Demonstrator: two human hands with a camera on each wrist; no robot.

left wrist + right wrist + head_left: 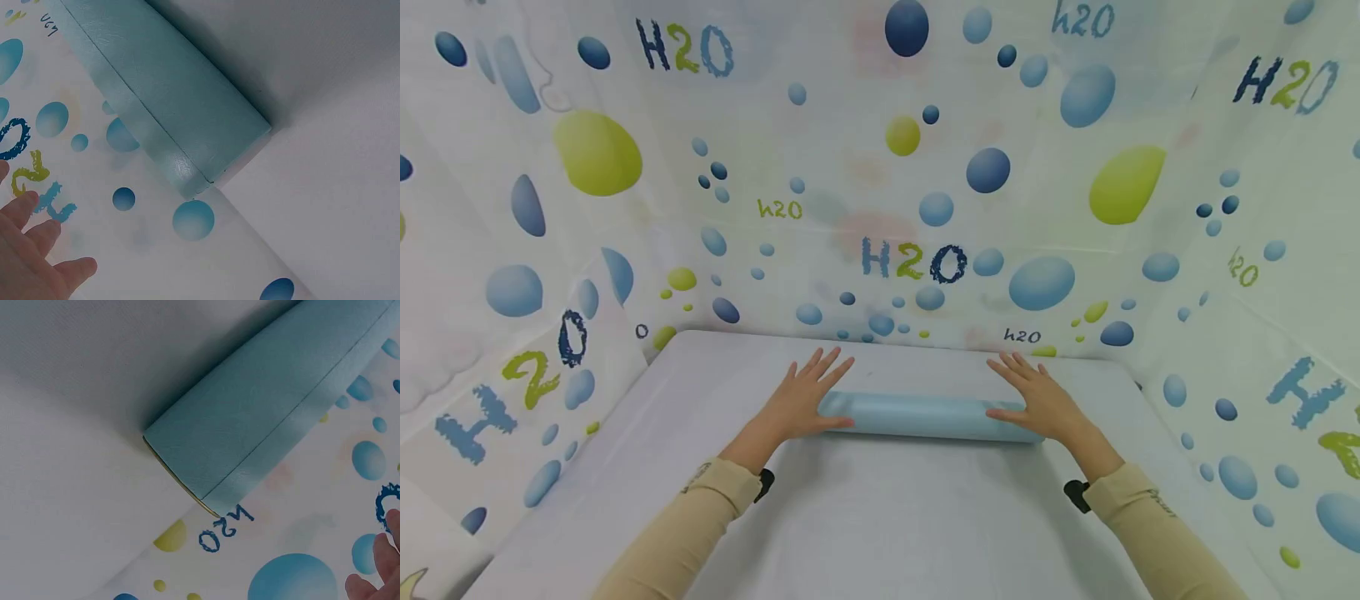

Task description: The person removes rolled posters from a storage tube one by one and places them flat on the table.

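A long light blue roll (917,415) lies crosswise on the white table. My left hand (805,398) is over its left end with the fingers spread, and my right hand (1041,404) is over its right end in the same way. Whether either hand touches the roll, I cannot tell. In the left wrist view a thin seam runs along the roll (169,94), with fingertips of the left hand (31,250) at the lower left. The right wrist view has the roll's (250,419) gold-edged end and fingers of the right hand (381,565) at the lower right.
The white table (895,517) stretches in front of the roll and to both sides. Behind it and at the sides hangs a white curtain (835,167) printed with blue and green drops and H2O lettering. Each wrist has a black band below the hand.
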